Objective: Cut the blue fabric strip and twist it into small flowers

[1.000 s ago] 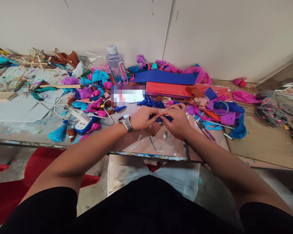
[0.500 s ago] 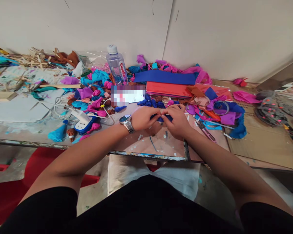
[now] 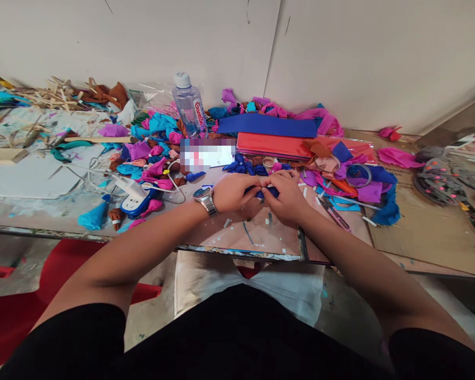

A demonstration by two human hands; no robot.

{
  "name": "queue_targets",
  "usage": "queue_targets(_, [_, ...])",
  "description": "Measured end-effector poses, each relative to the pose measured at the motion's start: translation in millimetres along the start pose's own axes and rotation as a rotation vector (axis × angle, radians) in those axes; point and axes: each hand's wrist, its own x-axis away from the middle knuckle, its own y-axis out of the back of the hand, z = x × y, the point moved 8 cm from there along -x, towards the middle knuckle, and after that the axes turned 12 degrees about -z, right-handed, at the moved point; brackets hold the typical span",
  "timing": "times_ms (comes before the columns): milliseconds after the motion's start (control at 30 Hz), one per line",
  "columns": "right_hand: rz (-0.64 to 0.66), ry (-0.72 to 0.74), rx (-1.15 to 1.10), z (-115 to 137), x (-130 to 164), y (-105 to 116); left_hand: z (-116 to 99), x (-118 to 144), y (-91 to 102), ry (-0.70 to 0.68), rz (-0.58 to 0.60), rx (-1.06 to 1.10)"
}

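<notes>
My left hand [image 3: 233,192], with a metal watch [image 3: 204,199] on its wrist, and my right hand [image 3: 288,196] meet at the middle of the table, fingertips touching. Between them they pinch a small piece of dark blue crepe paper [image 3: 261,193], mostly hidden by the fingers. Just beyond my hands lie several small dark blue paper rolls [image 3: 243,165].
Pink, purple, cyan and brown paper buds [image 3: 154,158] litter the left. A water bottle [image 3: 189,107] stands at the back. Blue [image 3: 267,125] and red [image 3: 275,145] paper sheets lie behind. Tape roll [image 3: 358,174], white power strip [image 3: 132,191], wood sticks [image 3: 57,95].
My hands have closed a little more tightly together over the blue paper; otherwise nothing has moved.
</notes>
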Motion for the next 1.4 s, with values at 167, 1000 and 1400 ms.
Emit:
queue_targets(167, [-0.029,0.011,-0.006,-1.1,-0.2,2.7,2.3,-0.1,0.5,0.027,0.007,0.031])
queue_targets(1000, [0.003,-0.041,-0.014,-0.8,-1.8,0.9,2.6,0.8,-5.1,0.022,0.110,-0.100])
queue_targets(1400, [0.002,0.013,0.015,-0.8,0.3,0.3,0.0,1.9,-5.2,-0.020,0.078,-0.035])
